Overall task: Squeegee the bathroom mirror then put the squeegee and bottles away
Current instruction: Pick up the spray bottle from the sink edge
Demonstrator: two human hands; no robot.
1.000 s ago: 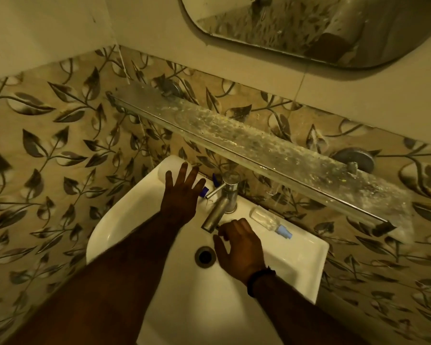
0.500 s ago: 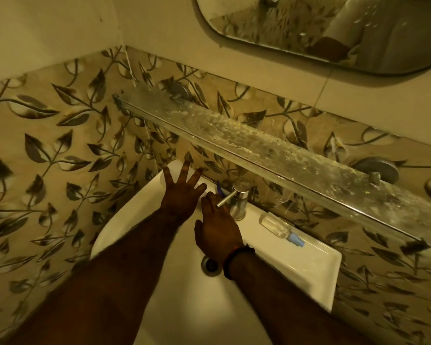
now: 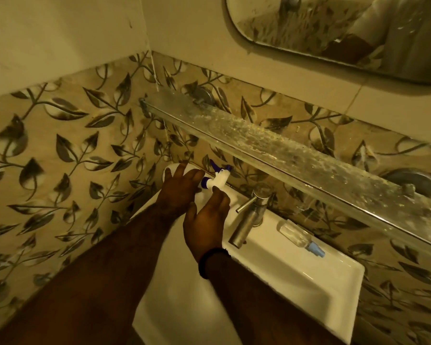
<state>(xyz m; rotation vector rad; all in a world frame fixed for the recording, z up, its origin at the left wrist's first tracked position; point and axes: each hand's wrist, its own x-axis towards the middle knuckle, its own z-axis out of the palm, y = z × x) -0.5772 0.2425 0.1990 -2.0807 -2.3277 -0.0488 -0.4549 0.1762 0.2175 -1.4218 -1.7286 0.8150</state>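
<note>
A white spray bottle (image 3: 219, 179) with a purple collar and trigger lies at the back left corner of the white sink (image 3: 296, 277). My left hand (image 3: 178, 188) covers its body with fingers wrapped over it. My right hand (image 3: 205, 222) reaches in from the right, fingers straight, fingertips touching just below the spray head. A small clear bottle (image 3: 296, 234) with a light blue cap lies on its side on the sink's back ledge, right of the tap. The mirror (image 3: 309, 26) hangs at the top right. No squeegee is in view.
A steel tap (image 3: 249, 217) stands between my hands and the small bottle. A stained glass shelf (image 3: 284, 150) runs along the leaf-patterned tile wall just above the sink, low over both bottles. The room's corner lies to the left.
My left hand went from spread fingers above the sink corner to closing over the spray bottle. My right hand moved from the tap spout leftward to the spray head.
</note>
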